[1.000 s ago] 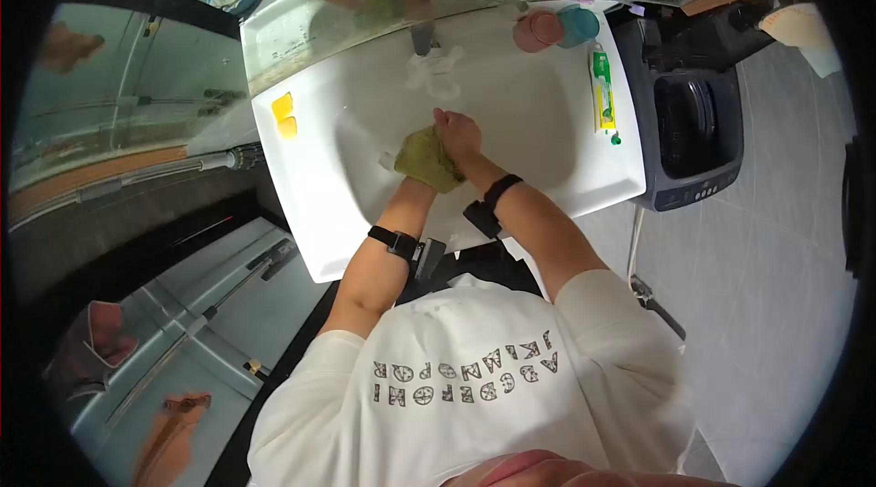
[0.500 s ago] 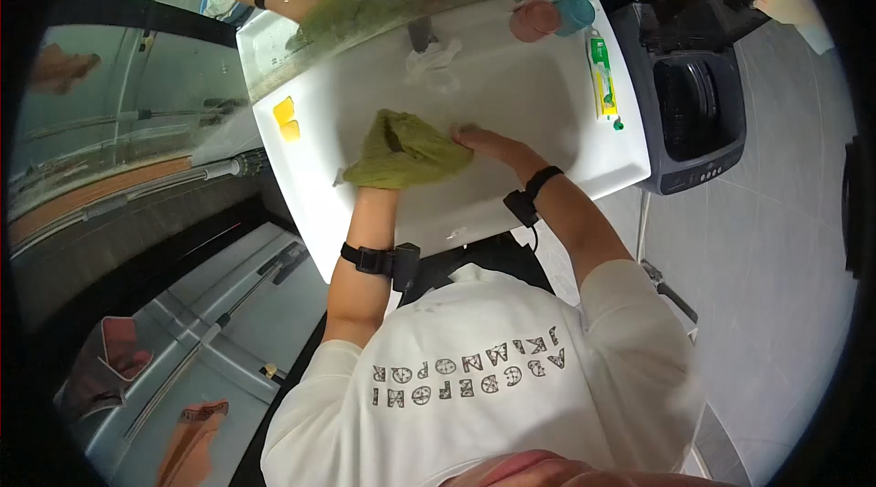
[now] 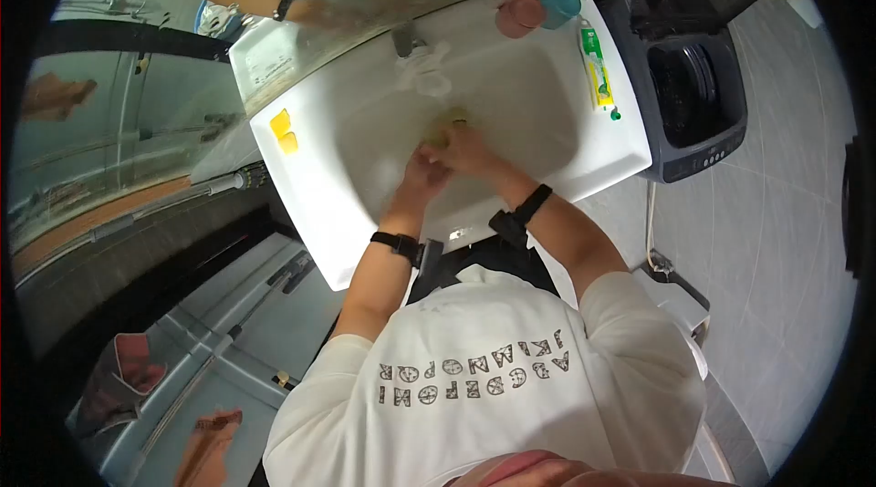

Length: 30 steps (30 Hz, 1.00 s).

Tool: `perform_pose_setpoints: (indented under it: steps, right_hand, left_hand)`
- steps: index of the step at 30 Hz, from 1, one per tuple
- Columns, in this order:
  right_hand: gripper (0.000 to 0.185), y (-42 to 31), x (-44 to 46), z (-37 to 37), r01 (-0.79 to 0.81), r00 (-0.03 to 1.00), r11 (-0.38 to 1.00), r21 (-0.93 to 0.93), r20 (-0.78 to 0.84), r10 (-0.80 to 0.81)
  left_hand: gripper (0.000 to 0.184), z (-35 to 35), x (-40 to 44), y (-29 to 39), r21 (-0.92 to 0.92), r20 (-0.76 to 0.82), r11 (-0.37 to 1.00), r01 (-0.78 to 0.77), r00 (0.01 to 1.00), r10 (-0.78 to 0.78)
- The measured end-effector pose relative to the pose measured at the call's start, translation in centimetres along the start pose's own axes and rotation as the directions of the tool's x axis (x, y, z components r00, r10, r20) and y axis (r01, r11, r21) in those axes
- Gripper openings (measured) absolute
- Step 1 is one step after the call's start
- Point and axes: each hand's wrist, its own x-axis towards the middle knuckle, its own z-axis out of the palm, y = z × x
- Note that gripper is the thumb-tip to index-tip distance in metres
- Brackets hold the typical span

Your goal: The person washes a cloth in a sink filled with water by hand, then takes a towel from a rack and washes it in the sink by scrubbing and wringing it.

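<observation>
Both hands are together low inside the white washbasin (image 3: 584, 163). A small yellow-green part of the wet cloth (image 3: 447, 122) shows just beyond my fingers; the rest is hidden by the hands or bunched below them. My right hand (image 3: 470, 151) is closed over the cloth, its fingers pointing to the left. Beside it, a little nearer to me, my left hand (image 3: 426, 172) has its fingers curled in against the right hand and the cloth. The metal faucet (image 3: 407, 40) stands at the back of the basin, with a whitish wet patch in front of it.
On the right rim lie a green-and-yellow toothpaste tube (image 3: 595, 67) and its green cap (image 3: 615, 114). A pink cup (image 3: 520, 15) and a teal cup (image 3: 558, 6) stand behind. Yellow pieces (image 3: 284, 129) lie on the left rim. A dark washing machine (image 3: 693, 159) is at the right.
The green cloth, spread over my left hand before, is now bunched down in the basin. My left hand has come out from under it and moved right, meeting my right hand.
</observation>
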Motion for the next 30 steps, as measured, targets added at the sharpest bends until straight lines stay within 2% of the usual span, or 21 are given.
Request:
perform_pose_setpoints:
  steps: [1,2,4,5,7,8,10,11,12,14,16,17,18,20,21,22,23,24,25,28,30]
  right_hand:
    - [0.041,-2.3,-1.2,-0.3,0.074,0.995,0.997,-0.035,0.067,-0.072]
    - [0.041,-3.4,-1.9,0.1,0.066,0.996,0.997,-0.041,0.060,-0.063]
    - [0.038,-4.5,-2.8,0.8,0.021,0.976,0.992,-0.122,0.219,0.006]
    - [0.038,-3.2,-2.4,2.0,0.017,0.975,0.992,-0.122,0.221,0.011]
    - [0.037,1.2,-0.3,5.0,-0.090,0.994,0.945,-0.315,-0.087,0.065]
    - [0.037,1.4,0.7,3.7,-0.093,0.994,0.946,-0.310,-0.086,0.070]
    - [0.035,2.4,2.1,1.2,-0.374,0.917,0.927,0.030,-0.142,0.374]
    - [0.035,2.4,1.5,1.3,-0.380,0.913,0.924,0.040,-0.143,0.381]
    - [0.037,2.1,0.5,1.7,-0.157,0.977,0.972,-0.176,-0.175,0.126]
    - [0.040,0.6,-1.4,2.3,0.074,0.980,0.914,-0.398,-0.141,-0.140]
    - [0.035,-1.5,-2.7,3.6,-0.157,0.988,0.967,-0.202,-0.036,0.153]
    - [0.035,-1.0,-2.3,3.1,-0.157,0.988,0.965,-0.209,-0.038,0.152]
    - [0.041,-0.6,-1.7,2.5,-0.142,0.973,0.985,-0.098,-0.195,0.121]
    - [0.049,1.0,-0.4,2.1,-0.117,0.932,0.993,0.023,-0.344,0.117]
    - [0.048,1.8,0.6,1.9,-0.318,0.920,0.944,0.088,-0.210,0.330]
    - [0.047,2.1,1.5,1.7,-0.506,0.854,0.854,0.121,-0.072,0.515]
    - [0.047,0.2,0.9,1.5,-0.500,0.856,0.857,0.121,-0.078,0.511]
    - [0.050,-2.2,-0.8,2.3,-0.416,0.907,0.909,0.035,-0.066,0.417]
    - [0.053,-3.8,-2.2,2.5,-0.327,0.945,0.944,-0.048,-0.042,0.325]
    - [0.052,-1.1,-1.0,3.1,-0.396,0.909,0.905,-0.157,0.068,0.410]
    - [0.053,1.6,0.5,1.3,-0.387,0.915,0.916,-0.107,0.078,0.396]
  left_hand:
    - [0.041,0.9,0.4,-0.1,-0.029,0.026,1.000,-0.002,1.000,0.003]
    - [0.041,1.6,0.7,0.0,-0.051,0.057,0.999,-0.006,0.998,0.009]
    - [0.040,2.3,1.2,0.2,-0.034,0.055,0.999,-0.019,0.998,0.021]
    - [0.039,2.7,1.4,0.1,-0.024,0.035,0.999,-0.023,0.999,0.024]
    - [0.038,3.8,1.5,-0.5,-0.009,-0.022,1.000,-0.018,1.000,0.018]
    - [0.037,4.3,1.1,-1.0,-0.004,-0.048,1.000,-0.016,0.999,0.016]
    - [0.036,5.4,0.5,-1.9,-0.015,-0.115,1.000,-0.005,0.993,0.003]
    - [0.036,5.8,0.2,-2.0,-0.012,-0.144,1.000,0.001,0.990,-0.003]
    - [0.036,5.7,0.3,-1.8,-0.001,-0.137,1.000,-0.002,0.991,0.002]
    - [0.036,5.2,0.9,-1.0,0.036,-0.100,0.999,-0.012,0.995,0.015]
    - [0.037,5.3,0.9,-0.8,0.073,-0.086,0.997,-0.017,0.996,0.023]
    - [0.037,5.6,0.8,-0.8,0.091,-0.083,0.996,-0.021,0.996,0.029]
    - [0.037,5.9,0.7,-0.9,0.104,-0.084,0.994,-0.023,0.996,0.032]
    - [0.037,5.9,0.7,-1.4,0.120,-0.104,0.993,-0.014,0.994,0.026]
    - [0.037,5.4,0.8,-1.1,0.116,-0.112,0.993,-0.002,0.994,0.015]
    - [0.037,4.7,1.0,-0.8,0.113,-0.119,0.994,0.010,0.993,0.004]
    - [0.037,4.3,1.7,-0.6,0.099,-0.115,0.995,0.032,0.993,-0.021]
    - [0.037,3.6,1.8,-0.7,0.093,-0.114,0.995,0.031,0.993,-0.021]
    - [0.037,2.5,1.5,-0.9,0.194,-0.099,0.981,0.017,0.995,0.003]
    - [0.036,1.3,1.3,-0.5,0.496,-0.009,0.866,-0.065,0.997,0.080]
    - [0.036,1.7,0.4,0.3,0.592,0.017,0.800,-0.098,0.994,0.109]
